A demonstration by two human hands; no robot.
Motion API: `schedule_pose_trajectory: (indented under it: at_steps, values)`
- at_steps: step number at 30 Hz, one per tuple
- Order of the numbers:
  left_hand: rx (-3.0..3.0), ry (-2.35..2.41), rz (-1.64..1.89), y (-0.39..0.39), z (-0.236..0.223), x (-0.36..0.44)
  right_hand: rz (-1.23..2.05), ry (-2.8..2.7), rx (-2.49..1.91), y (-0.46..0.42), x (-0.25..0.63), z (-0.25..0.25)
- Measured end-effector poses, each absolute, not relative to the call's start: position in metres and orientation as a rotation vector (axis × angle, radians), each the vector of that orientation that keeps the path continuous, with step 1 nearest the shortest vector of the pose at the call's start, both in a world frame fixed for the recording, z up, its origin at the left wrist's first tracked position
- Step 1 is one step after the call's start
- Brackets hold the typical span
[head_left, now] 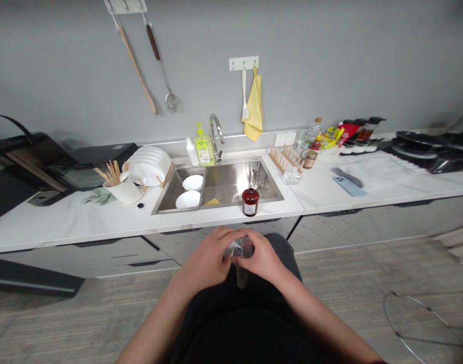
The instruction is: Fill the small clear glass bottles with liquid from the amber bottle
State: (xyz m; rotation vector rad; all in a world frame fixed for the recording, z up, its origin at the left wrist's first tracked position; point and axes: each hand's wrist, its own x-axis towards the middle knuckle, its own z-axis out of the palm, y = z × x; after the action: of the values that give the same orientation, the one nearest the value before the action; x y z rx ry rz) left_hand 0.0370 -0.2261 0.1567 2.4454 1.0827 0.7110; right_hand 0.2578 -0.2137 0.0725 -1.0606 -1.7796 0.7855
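The left hand (204,260) and right hand (261,257) curl closely around a clear glass object (241,247), perhaps a tumbler, at lower centre; above, a dark-red glass bottle (250,201) has an unreadable white label.

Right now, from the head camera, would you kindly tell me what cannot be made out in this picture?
The clear object: in the head view, the left hand and right hand cover much of it, and blur hides its shape.
The bottle label: too small to read in the head view.
The black bag: cut off by the left edge.
The dark pans: cut off by the right edge.
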Motion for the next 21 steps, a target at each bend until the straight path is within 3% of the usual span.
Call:
schedule_pose_trajectory:
  at_steps: [5, 11, 17, 21]
  values:
    - [2.486, 1.372, 0.669, -0.219, 0.149, 0.031, 0.792, -1.769, -1.067, -0.207, 0.255, 0.064]
    - [2.507, 1.026, 0.644, -0.209, 0.14, 0.026, 0.848, -1.795, -1.058, -0.209, 0.26, 0.059]
    - [2.285, 1.425, 0.678, -0.205, 0.132, 0.034, 0.858, -1.785, -1.061, -0.208, 0.266, 0.059]
    - [2.353, 1.253, 0.627, -0.21, 0.129, 0.035, 0.853, -1.78, -1.087, -0.207, 0.266, 0.057]
